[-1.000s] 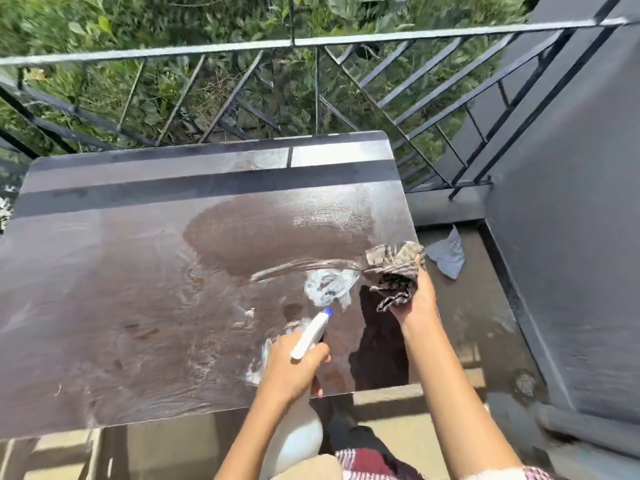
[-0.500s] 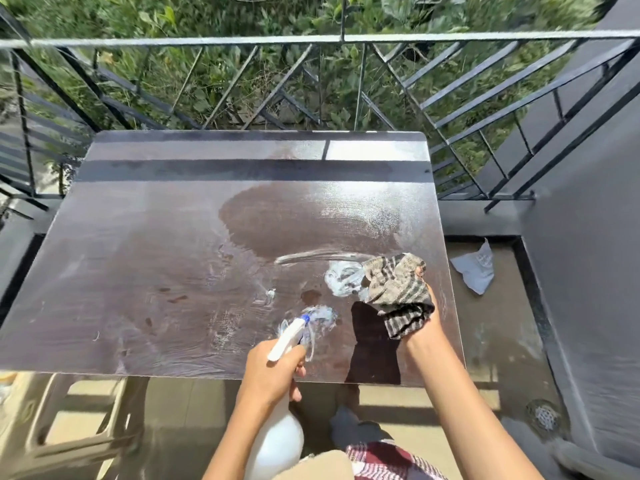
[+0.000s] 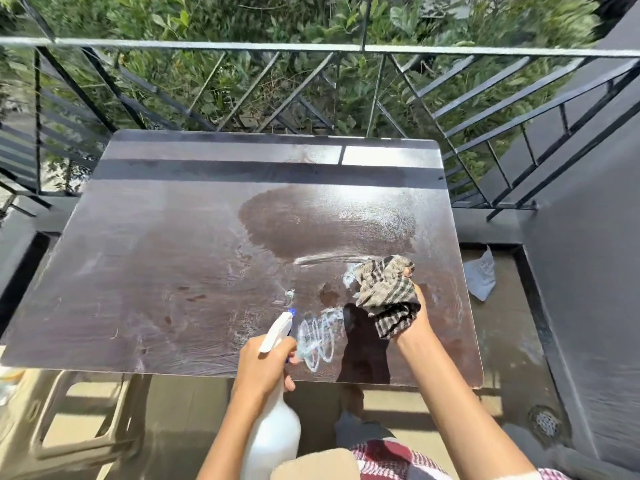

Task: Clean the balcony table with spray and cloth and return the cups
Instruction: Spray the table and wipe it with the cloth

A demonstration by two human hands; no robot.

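Fingers of your left hand (image 3: 265, 367) wrap the neck of the white spray bottle (image 3: 273, 434), its blue-tipped nozzle aimed over the near edge of the table (image 3: 156, 265); your right hand (image 3: 410, 329) clutches a bunched striped cloth (image 3: 386, 292), pressed onto the tabletop right of centre; foamy white squiggles (image 3: 318, 339) lie on the dark wood between your two hands, and a wiped oval patch (image 3: 322, 221) shows just beyond the cloth; a scrap of pale paper (image 3: 481, 275) lies on the balcony floor to the right of the table; a black metal railing (image 3: 311, 50) runs behind, with green foliage past it.
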